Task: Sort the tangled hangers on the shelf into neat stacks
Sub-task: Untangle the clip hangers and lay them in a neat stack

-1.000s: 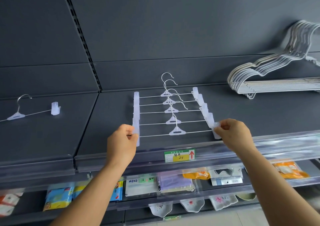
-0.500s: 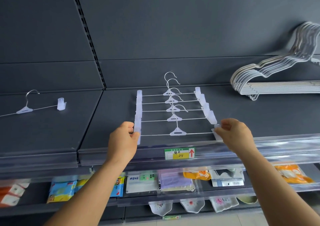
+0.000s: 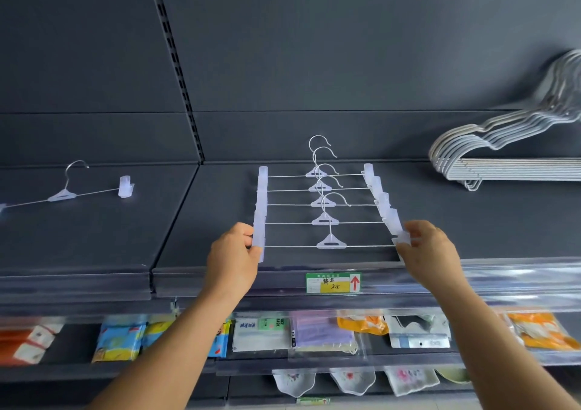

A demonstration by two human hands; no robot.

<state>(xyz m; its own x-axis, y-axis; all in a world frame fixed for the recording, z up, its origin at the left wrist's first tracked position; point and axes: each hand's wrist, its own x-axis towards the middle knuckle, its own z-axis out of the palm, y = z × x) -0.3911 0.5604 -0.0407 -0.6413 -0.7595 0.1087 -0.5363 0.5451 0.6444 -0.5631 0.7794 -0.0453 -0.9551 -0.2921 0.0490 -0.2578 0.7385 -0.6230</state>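
Nearest clip hanger (image 3: 330, 245), front of five-row stack on shelf (image 3: 471, 221): bar runs left-right. Left hand (image 3: 231, 257) pinches left clip, right hand (image 3: 426, 249) pinches right clip; equally near.

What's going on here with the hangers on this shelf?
A person is tidying clip hangers on a dark shelf. The left hand and right hand each pinch an end clip of the nearest hanger, which lies at the front of a row of five clip hangers laid in line. One more clip hanger lies alone to the left, and a stack of white hangers sits to the right.
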